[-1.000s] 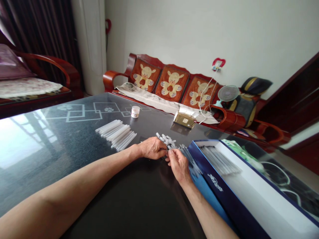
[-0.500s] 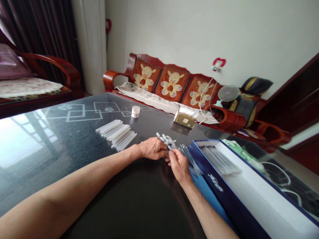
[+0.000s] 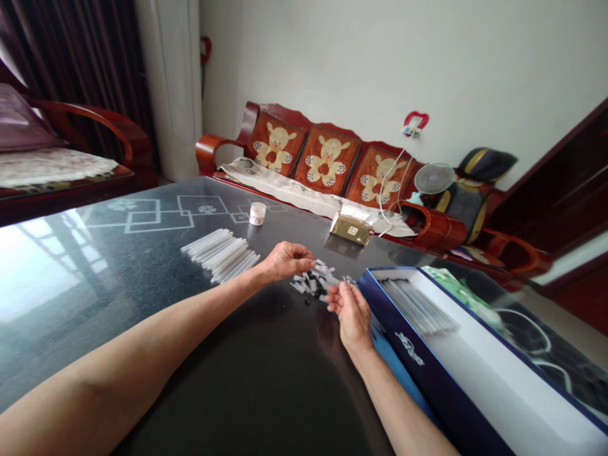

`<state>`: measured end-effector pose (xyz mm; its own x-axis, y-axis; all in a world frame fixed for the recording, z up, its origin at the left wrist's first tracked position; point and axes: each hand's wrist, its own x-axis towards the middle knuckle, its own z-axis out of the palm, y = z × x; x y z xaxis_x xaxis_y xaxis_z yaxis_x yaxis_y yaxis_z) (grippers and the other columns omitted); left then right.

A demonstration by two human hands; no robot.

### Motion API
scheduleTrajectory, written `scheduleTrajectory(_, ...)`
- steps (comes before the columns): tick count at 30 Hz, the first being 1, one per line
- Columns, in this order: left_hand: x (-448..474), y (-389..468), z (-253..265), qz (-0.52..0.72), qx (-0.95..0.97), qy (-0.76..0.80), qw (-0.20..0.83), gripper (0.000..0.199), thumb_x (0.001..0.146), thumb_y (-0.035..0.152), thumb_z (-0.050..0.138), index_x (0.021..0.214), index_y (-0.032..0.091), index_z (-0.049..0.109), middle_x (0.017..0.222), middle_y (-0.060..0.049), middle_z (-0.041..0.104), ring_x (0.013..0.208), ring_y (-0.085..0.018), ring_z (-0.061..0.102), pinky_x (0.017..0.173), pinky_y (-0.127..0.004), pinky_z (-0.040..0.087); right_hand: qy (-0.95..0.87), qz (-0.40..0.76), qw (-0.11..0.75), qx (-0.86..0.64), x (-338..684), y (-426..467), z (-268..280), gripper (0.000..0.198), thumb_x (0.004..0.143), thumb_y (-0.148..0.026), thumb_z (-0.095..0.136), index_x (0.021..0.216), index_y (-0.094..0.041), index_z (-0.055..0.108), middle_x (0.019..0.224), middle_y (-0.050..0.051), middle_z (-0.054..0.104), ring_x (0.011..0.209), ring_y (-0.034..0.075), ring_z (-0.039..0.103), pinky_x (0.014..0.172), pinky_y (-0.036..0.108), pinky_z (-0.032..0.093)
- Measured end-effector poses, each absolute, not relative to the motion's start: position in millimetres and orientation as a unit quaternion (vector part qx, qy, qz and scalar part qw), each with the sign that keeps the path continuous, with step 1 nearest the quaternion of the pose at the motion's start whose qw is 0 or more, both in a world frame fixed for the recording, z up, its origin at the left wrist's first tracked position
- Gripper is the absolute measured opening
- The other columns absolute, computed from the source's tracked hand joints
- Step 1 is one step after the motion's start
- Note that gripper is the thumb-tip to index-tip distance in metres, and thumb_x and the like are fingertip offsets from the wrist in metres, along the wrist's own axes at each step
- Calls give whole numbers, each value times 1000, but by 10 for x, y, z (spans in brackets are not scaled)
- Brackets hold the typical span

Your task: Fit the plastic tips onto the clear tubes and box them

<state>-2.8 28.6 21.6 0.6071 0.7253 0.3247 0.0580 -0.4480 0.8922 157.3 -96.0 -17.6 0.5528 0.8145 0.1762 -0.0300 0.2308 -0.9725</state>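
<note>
My left hand (image 3: 286, 261) hovers at the left edge of a loose pile of small white and black pen caps and plugs (image 3: 311, 283). Its thumb and forefinger come together in a pinch; whatever is between them is too small to name. On the pile's right side is my right hand (image 3: 352, 311), fingers curled toward the thumb, their grip partly hidden. Thin pen refills (image 3: 349, 279) show just behind it, beside the box. To the left of my left hand, whitish translucent pen barrels (image 3: 221, 252) lie side by side on the dark tabletop (image 3: 228, 380).
A long blue box (image 3: 408, 348) with a white inside stands at right, holding a row of slim pens or tubes (image 3: 420, 307). A small white cup (image 3: 258, 213) and a gold tissue box (image 3: 350, 228) stand farther back. Beyond the table is a wooden sofa (image 3: 209, 155).
My hands were together over the pile and have moved apart. The left went up and left, the right a little to the right. More of the small pieces now show.
</note>
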Motion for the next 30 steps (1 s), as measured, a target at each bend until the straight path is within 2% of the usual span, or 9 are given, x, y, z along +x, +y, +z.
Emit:
scheduleTrajectory(5, -110, 311, 346, 294, 750, 237, 543, 34, 66, 34, 74, 91, 12, 68, 62, 0, 65, 48, -11, 58, 43, -18, 41, -366, 299, 696, -540, 1565, -969, -176, 36, 75, -51, 67, 82, -16, 61, 76, 3, 68, 59, 12, 62, 46, 19, 47)
scheduleTrajectory(9, -73, 256, 400, 364, 632, 275, 626, 37, 64, 31, 78, 94, 12, 66, 63, -2, 67, 52, -12, 62, 44, -17, 40, -380, 298, 688, -541, 1569, -960, -197, 34, 76, -49, 66, 86, -17, 61, 78, 4, 69, 61, 12, 62, 47, 20, 46)
scheduleTrajectory(12, 30, 194, 360, 425, 522, 305, 674, 27, 68, 29, 75, 87, 12, 65, 63, -2, 66, 53, -10, 62, 44, -15, 40, -426, 279, 658, -555, 1541, -975, -201, 31, 78, -47, 63, 90, -18, 61, 80, 4, 69, 62, 13, 62, 48, 21, 46)
scheduleTrajectory(15, 100, 160, 318, 430, 453, 300, 721, 18, 76, 29, 68, 79, 13, 61, 68, -4, 66, 53, -10, 61, 47, -17, 44, -493, 249, 599, -580, 1496, -1022, -168, 28, 80, -44, 61, 91, -18, 62, 79, 4, 70, 62, 15, 62, 51, 24, 47)
scheduleTrajectory(19, 93, 189, 327, 472, 377, 289, 742, 13, 82, 28, 58, 85, 15, 59, 67, -2, 63, 54, -12, 60, 51, -23, 49, -581, 91, 546, -597, 1524, -1061, -108, 16, 82, -30, 55, 90, -20, 65, 86, 5, 69, 77, 18, 63, 66, 29, 50)
scheduleTrajectory(22, 57, 236, 341, 508, 388, 320, 699, 18, 85, 30, 53, 95, 17, 60, 57, 4, 53, 44, -9, 48, 45, -20, 41, -586, -73, 537, -603, 1641, -1038, -103, 19, 80, -18, 47, 85, -19, 65, 89, 6, 66, 84, 19, 62, 74, 31, 50)
scheduleTrajectory(24, 37, 255, 333, 503, 461, 351, 641, 22, 86, 34, 52, 97, 18, 63, 55, 5, 49, 41, -7, 40, 42, -19, 32, -603, -131, 500, -608, 1716, -1027, -113, 22, 77, -13, 45, 82, -19, 66, 86, 6, 65, 85, 20, 62, 79, 32, 49)
scheduleTrajectory(28, 10, 222, 295, 457, 698, 373, 406, 31, 88, 39, 49, 75, 16, 66, 54, 3, 49, 50, -9, 42, 49, -21, 29, -653, -169, 377, -635, 1743, -1072, -110, 20, 75, -13, 51, 82, -20, 69, 87, 6, 64, 86, 21, 59, 84, 35, 44)
scheduleTrajectory(30, 7, 172, 283, 409, 782, 361, 300, 34, 89, 39, 46, 73, 17, 67, 56, 1, 53, 57, -11, 48, 54, -22, 31, -665, -173, 322, -652, 1704, -1110, -101, 17, 75, -16, 56, 84, -21, 69, 91, 6, 64, 88, 22, 57, 83, 37, 41)
